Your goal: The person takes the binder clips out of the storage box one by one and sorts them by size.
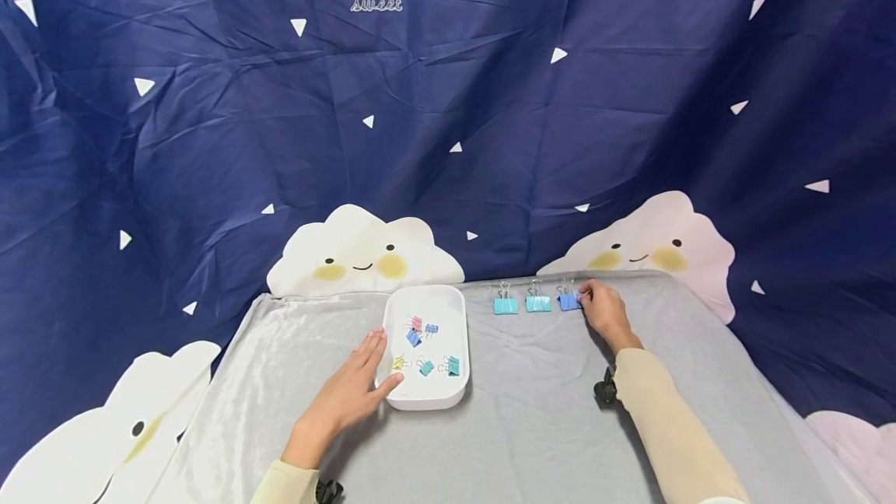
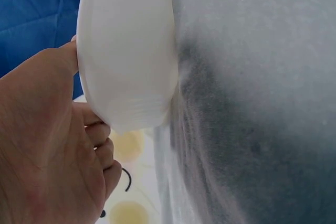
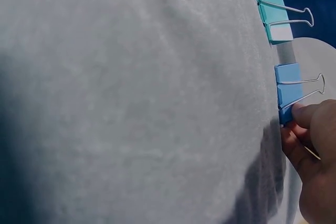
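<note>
At the far side of the table, my right hand pinches one end of a blue binder clip between thumb and fingers. In the right wrist view this blue clip sits low on the cloth, its wire handles pointing away. To its left stand two turquoise binder clips, one in the middle and one at the end. Against the left side of a white plastic box rests my left hand, fingers extended and thumb at the near rim. Inside lie several smaller binder clips, including a yellow one and a green one.
Grey velvety cloth covers the table. Behind its far edge hangs a navy curtain printed with clouds and white triangles. Also in the box are a pink clip, a blue clip and a teal clip.
</note>
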`<action>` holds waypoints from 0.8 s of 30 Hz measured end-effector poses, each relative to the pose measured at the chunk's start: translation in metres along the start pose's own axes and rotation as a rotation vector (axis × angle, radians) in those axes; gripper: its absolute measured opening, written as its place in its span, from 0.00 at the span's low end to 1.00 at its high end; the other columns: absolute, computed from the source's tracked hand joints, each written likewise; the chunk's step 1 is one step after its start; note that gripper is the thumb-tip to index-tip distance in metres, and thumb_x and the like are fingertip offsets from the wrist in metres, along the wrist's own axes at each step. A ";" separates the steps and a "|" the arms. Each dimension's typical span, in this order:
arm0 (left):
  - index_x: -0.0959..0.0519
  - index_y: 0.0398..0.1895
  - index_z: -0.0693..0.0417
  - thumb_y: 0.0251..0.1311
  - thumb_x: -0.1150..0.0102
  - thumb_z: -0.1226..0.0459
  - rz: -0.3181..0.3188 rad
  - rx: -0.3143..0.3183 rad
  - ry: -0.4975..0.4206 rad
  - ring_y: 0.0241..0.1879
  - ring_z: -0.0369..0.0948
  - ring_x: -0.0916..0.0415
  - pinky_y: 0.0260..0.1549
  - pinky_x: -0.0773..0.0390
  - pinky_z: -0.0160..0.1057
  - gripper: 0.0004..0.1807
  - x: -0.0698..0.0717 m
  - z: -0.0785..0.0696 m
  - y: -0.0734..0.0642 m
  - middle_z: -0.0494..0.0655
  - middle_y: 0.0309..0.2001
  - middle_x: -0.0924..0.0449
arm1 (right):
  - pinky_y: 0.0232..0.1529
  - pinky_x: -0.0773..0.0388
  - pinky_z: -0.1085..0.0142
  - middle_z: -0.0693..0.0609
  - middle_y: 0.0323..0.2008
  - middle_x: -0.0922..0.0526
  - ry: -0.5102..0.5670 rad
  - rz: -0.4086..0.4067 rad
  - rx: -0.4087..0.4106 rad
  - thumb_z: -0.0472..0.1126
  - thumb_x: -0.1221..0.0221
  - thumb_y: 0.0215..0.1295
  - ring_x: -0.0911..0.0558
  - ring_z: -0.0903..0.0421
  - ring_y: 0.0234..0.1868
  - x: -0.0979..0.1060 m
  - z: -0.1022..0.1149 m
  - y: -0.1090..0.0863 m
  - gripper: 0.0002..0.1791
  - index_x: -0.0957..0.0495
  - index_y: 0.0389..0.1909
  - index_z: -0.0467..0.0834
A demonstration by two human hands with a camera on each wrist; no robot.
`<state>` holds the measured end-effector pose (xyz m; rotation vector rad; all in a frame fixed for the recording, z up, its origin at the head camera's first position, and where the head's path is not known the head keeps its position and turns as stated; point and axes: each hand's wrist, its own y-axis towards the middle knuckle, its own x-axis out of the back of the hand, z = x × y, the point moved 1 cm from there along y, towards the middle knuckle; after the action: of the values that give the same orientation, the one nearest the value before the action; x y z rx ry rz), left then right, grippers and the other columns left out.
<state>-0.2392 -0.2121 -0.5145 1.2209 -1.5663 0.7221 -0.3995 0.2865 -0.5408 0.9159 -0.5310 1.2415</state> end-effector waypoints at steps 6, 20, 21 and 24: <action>0.47 0.85 0.62 0.78 0.52 0.37 -0.005 -0.007 -0.003 0.86 0.54 0.53 0.85 0.46 0.56 0.49 0.000 0.000 0.000 0.55 0.87 0.53 | 0.46 0.21 0.40 0.38 0.37 0.15 0.010 -0.003 -0.007 0.33 0.39 0.74 0.17 0.39 0.41 0.001 -0.001 -0.001 0.07 0.19 0.46 0.34; 0.47 0.85 0.62 0.78 0.51 0.38 0.004 -0.014 -0.009 0.86 0.55 0.52 0.84 0.46 0.56 0.48 0.001 -0.001 0.000 0.55 0.87 0.52 | 0.45 0.20 0.43 0.38 0.39 0.15 0.028 -0.024 0.026 0.34 0.40 0.74 0.17 0.39 0.42 0.005 0.002 -0.005 0.09 0.19 0.48 0.33; 0.47 0.85 0.62 0.78 0.51 0.38 0.006 -0.014 -0.009 0.86 0.54 0.52 0.84 0.46 0.56 0.48 0.001 0.000 0.001 0.55 0.87 0.53 | 0.44 0.20 0.44 0.39 0.38 0.15 0.026 -0.032 0.032 0.34 0.40 0.73 0.17 0.40 0.41 0.006 0.002 -0.004 0.08 0.19 0.47 0.33; 0.48 0.85 0.62 0.78 0.51 0.37 0.009 -0.013 -0.010 0.86 0.54 0.53 0.84 0.46 0.56 0.49 0.001 0.000 0.001 0.55 0.87 0.53 | 0.41 0.22 0.50 0.41 0.36 0.16 0.032 -0.059 0.053 0.34 0.41 0.72 0.18 0.43 0.38 0.009 0.007 -0.001 0.05 0.19 0.42 0.36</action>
<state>-0.2403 -0.2124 -0.5132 1.2104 -1.5832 0.7109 -0.3948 0.2858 -0.5305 0.9487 -0.4441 1.2196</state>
